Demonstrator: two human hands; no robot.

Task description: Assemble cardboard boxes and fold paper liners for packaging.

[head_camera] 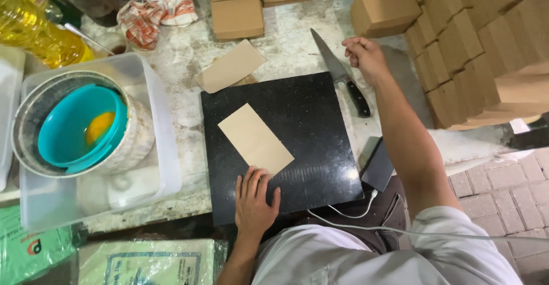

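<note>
A flat brown cardboard sheet lies on a glossy black stone slab. My left hand rests flat on the slab's near edge, fingers spread, fingertips touching the sheet's near corner. My right hand is stretched out past the slab's far right corner, fingers curled, holding nothing that I can see. It hovers just right of a kitchen knife with a black handle that lies on the worn white table. Another loose cardboard sheet lies beyond the slab's far left corner.
Folded brown boxes are stacked at the right and along the far edge. At the left, a clear plastic tub holds a round container with a teal bowl. An oil bottle, a checked cloth and a white cable are also here.
</note>
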